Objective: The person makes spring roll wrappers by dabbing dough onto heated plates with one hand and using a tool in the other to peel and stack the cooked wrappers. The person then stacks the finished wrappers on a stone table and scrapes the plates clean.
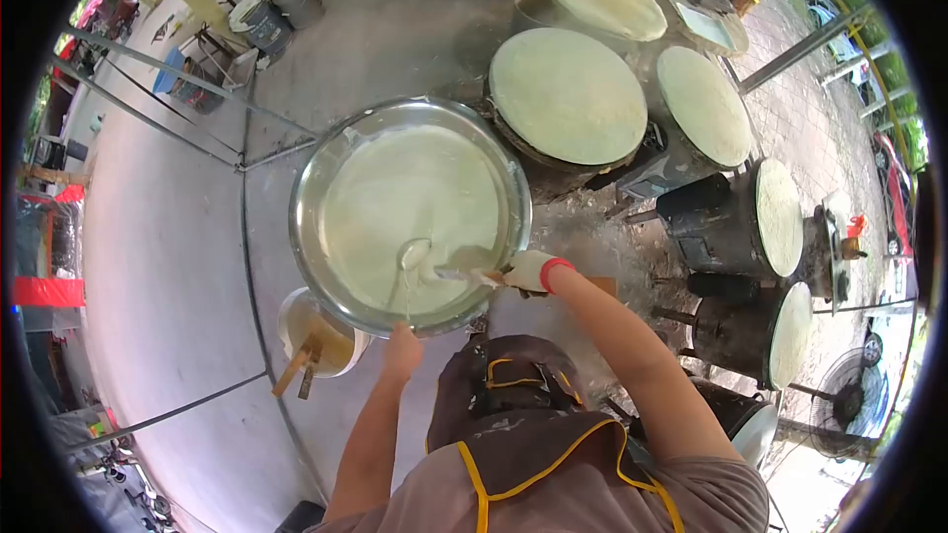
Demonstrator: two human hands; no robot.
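At the near rim of the big steel basin (306, 237), the right hand (528, 271), in a white glove w/ a red cuff, is clamped round the handle of a ladle (420, 259); its bowl sits just at the surface of the pale batter (410, 217), tipped a bit, w/ a thin thread of batter running off it. The left hand (402, 350) is bare and rests at the basin's near edge, fingers curled over or against the rim; can't tell if it truly grips or only steadies.

Outward from there: the basin is nearly full, batter close to the rim on the near side. Just left of it and lower stands a small bucket (291, 321) w/ yellowish liquid and two wooden sticks (296, 367) poking out. Beyond the basin, a row of round cloth-topped steamers (568, 94) curves off to the right, each spread w/ a pale sheet; dark stove bodies (716, 222) below them, prob. hot.

Risks, as a judgement:
- Basin so full that a push on the rim by the left hand, or a quick stir, could slop batter over the edge onto the floor or apron (513, 434).
- Ladle lifted too full or tilted will drip btw. basin and steamers.
- Right forearm reaches near the stove bodies; a wide swing could brush hot metal.
- The bucket sits so near the basin that a spill could land in it.
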